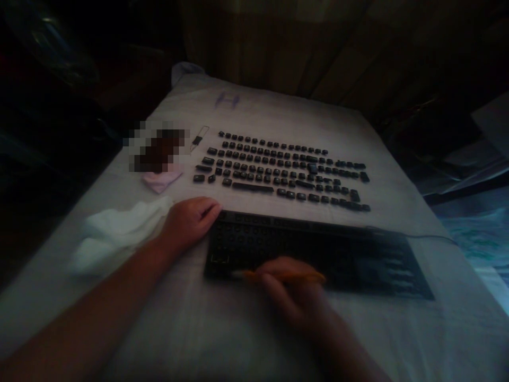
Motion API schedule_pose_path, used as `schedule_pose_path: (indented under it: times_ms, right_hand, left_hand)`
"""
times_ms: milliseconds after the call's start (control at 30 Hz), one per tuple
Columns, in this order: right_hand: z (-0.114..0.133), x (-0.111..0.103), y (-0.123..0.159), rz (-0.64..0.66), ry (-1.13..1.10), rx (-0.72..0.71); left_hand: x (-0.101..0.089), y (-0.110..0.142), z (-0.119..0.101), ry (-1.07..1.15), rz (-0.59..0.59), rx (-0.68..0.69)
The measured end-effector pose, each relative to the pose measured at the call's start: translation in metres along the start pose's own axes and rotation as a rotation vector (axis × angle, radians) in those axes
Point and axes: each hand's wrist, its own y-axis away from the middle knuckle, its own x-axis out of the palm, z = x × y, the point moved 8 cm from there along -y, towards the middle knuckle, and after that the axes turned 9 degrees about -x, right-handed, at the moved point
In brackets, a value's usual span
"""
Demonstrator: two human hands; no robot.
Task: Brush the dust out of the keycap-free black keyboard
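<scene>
A black keyboard [338, 249] with its keycaps off lies across the near part of the cloth-covered surface. At its upper left corner, my left hand [193, 215] is closed, fingers curled on the edge. My right hand [294, 292] grips a thin orange-handled brush [302, 277], blurred by motion. The brush's pale tip points left, over the keyboard's lower left part. Beyond the keyboard, loose black keycaps [254, 165] lie in rows, with the long spacebar [253, 187] in the nearest row.
A crumpled white cloth [119, 228] lies beside my left forearm. Behind it are a pink cloth [163, 179] and a pixelated patch. A wire keycap puller [199, 139] rests left of the keycaps. The keyboard's cable [429, 237] runs right over the white sheet [286, 111].
</scene>
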Motion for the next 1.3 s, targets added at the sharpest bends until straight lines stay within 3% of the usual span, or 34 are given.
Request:
schedule_pose_path:
  times_ms: [67, 167, 233, 367, 433, 600, 800, 1300]
  right_hand:
    - [-0.010, -0.007, 0.007, -0.101, -0.103, 0.106]
    - [-0.033, -0.029, 0.026, -0.351, -0.191, 0.301]
    - [-0.041, -0.045, 0.035, -0.477, -0.176, 0.344]
    - [-0.043, -0.067, 0.040, -0.546, -0.072, 0.363]
    - [-0.039, -0.073, 0.039, -0.528, -0.032, 0.349]
    - [-0.030, -0.069, 0.044, -0.341, 0.060, 0.286]
    - [-0.034, -0.062, 0.057, -0.284, 0.117, 0.241]
    - [-0.023, -0.046, 0.047, -0.137, 0.172, 0.084]
  left_hand:
    - [0.000, 0.000, 0.000, -0.004, 0.001, 0.002]
    - [-0.001, 0.000, -0.001, -0.015, -0.005, 0.012]
    - [-0.002, 0.000, -0.002, -0.022, -0.007, 0.014]
    - [-0.002, -0.001, -0.002, -0.020, 0.011, 0.000]
    - [-0.003, -0.001, -0.003, -0.012, 0.015, -0.006]
    - [-0.005, -0.002, -0.002, 0.001, 0.013, -0.028]
    - [-0.005, -0.003, 0.000, -0.010, -0.002, -0.036]
    - [-0.005, -0.003, 0.000, -0.020, -0.011, -0.043]
